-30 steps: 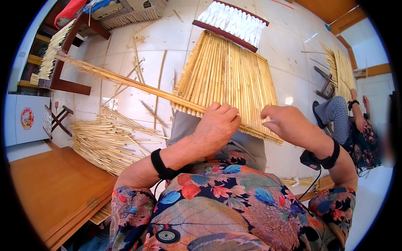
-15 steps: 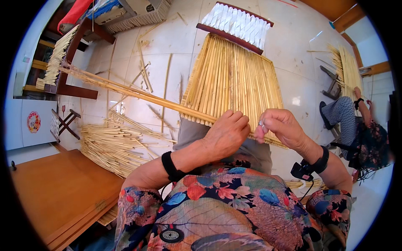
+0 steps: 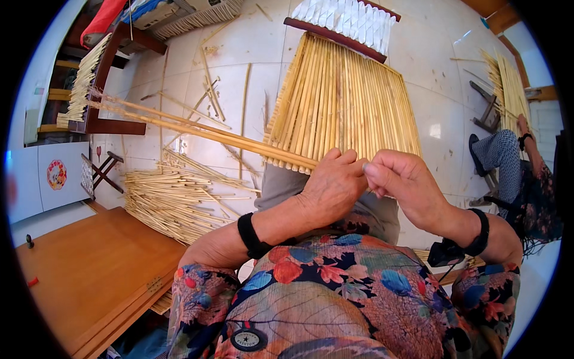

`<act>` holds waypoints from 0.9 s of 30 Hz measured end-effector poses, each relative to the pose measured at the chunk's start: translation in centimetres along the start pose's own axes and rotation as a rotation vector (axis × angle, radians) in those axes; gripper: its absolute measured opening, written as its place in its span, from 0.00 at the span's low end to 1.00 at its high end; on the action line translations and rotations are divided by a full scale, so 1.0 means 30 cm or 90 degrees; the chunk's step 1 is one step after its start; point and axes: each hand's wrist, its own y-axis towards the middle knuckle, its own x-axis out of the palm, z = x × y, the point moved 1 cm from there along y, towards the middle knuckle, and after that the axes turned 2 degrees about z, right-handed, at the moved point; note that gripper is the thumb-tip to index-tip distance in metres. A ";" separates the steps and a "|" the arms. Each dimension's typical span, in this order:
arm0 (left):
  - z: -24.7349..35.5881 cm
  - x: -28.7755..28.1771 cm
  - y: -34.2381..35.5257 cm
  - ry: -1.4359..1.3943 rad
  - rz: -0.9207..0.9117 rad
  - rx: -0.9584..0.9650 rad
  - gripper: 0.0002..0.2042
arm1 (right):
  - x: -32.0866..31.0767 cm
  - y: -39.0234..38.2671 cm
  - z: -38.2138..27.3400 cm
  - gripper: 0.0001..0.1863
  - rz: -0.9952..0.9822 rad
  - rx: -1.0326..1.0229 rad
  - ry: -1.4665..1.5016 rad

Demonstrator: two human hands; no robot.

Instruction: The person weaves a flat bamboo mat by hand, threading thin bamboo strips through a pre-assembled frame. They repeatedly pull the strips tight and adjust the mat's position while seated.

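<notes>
In the head view, the only one I have, the mat [image 3: 350, 99] of straight straw-coloured stems slopes from the lap up to a stool [image 3: 341, 23] with a white woven seat. The long stalks [image 3: 239, 141] lie across its near left corner, their feathery tips out to the left over the floor [image 3: 197, 75] and their thick ends running in under the left hand [image 3: 335, 183]. That hand is closed on them at the mat's near edge. The right hand [image 3: 411, 186] is just beside it, narrow, thumb bent in against the forefinger, the fingertips meeting the left hand's. I cannot tell from here whether anything thin is caught between them. A pile [image 3: 173, 197] of loose stems lies on the floor to the left.

The step looks to me like fixing these stalks along the edge. To do it well, I would press with the left hand close to the working point, so the stalks can't roll or spread. I would have the right hand work in short, even pulls along the edge rather than upward. The long free ends, I judge, will lever the grip if knocked, so I'd want them low and parallel, and the mat steady on the lap.
</notes>
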 end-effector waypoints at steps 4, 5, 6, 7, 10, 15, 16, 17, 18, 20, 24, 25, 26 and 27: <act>0.009 0.022 -0.006 -0.007 0.009 -0.019 0.03 | -0.017 0.014 -0.017 0.14 -0.014 0.008 -0.019; 0.005 0.023 -0.003 0.000 0.006 -0.018 0.03 | -0.016 0.012 -0.020 0.14 -0.018 -0.005 -0.027; -0.004 0.020 0.005 0.003 0.022 -0.006 0.03 | -0.011 0.008 -0.010 0.14 -0.022 -0.018 -0.035; -0.012 0.012 0.014 0.005 0.039 0.007 0.03 | -0.009 0.009 -0.001 0.14 -0.025 -0.031 -0.043; -0.003 0.022 0.004 0.026 0.016 0.015 0.07 | -0.086 0.027 0.045 0.13 0.104 -0.113 -0.085; -0.010 -0.034 -0.029 0.012 0.030 0.021 0.16 | -0.298 -0.058 0.035 0.13 0.202 -0.044 -0.205; -0.023 -0.043 -0.035 0.032 0.048 0.034 0.16 | -0.350 -0.075 0.046 0.13 0.234 -0.040 -0.252; -0.044 -0.054 -0.037 0.053 0.064 0.047 0.17 | -0.399 -0.085 0.054 0.13 0.264 -0.037 -0.297; -0.060 -0.059 -0.040 0.071 0.079 0.059 0.17 | -0.442 -0.098 0.057 0.13 0.266 -0.038 -0.268; -0.087 -0.065 -0.048 0.093 0.059 0.055 0.15 | -0.510 -0.119 0.042 0.13 0.267 -0.044 -0.210; -0.099 -0.060 -0.037 0.100 0.027 0.094 0.12 | -0.521 -0.135 -0.001 0.09 0.315 -0.130 -0.364; -0.098 -0.059 -0.036 0.110 0.016 0.116 0.12 | -0.491 -0.123 -0.016 0.11 0.375 -0.180 -0.496; -0.093 -0.057 -0.038 0.123 0.004 0.134 0.12 | -0.453 -0.104 -0.033 0.14 0.431 -0.233 -0.628; -0.088 -0.055 -0.035 0.133 -0.007 0.155 0.12 | -0.396 -0.077 -0.038 0.20 0.430 -0.324 -0.720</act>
